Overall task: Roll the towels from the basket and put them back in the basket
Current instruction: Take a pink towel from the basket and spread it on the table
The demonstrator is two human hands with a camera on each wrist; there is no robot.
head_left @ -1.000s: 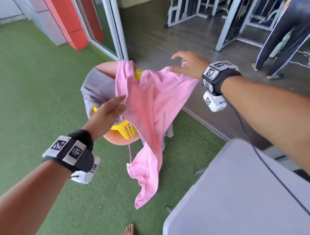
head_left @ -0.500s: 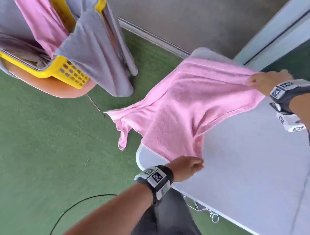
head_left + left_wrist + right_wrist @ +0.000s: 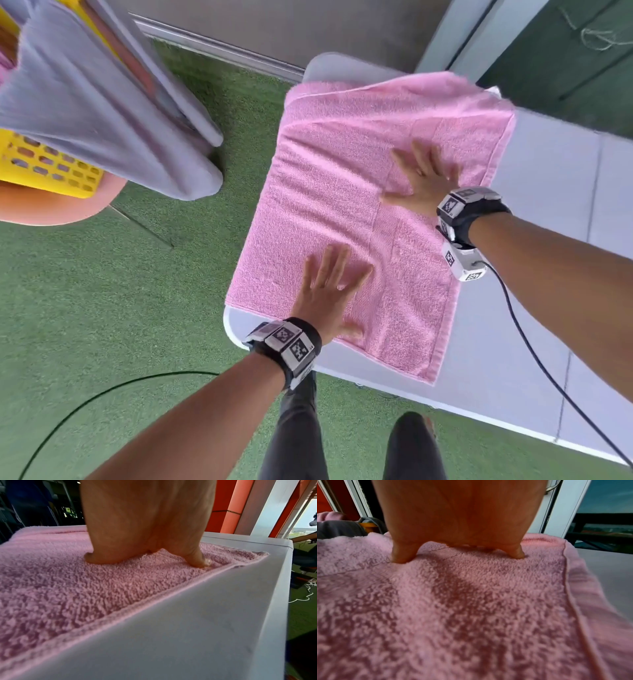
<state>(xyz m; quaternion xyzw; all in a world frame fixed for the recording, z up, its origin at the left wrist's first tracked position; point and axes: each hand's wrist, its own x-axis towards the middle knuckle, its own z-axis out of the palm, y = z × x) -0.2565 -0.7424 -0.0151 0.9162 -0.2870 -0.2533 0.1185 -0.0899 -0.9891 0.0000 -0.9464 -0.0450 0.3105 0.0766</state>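
One pink towel lies spread on my white worktop, far edge rumpled and doubled over. Both grips are splayed flat on it, clamping nothing: left hand near the front hem, right hand further in. I'd sweep outward to flatten the creases before rolling (the far fold first). Its left hem runs along the worktop's edge; bare room lies rightward. Yellow basket sits well apart, grey towel draped over it.
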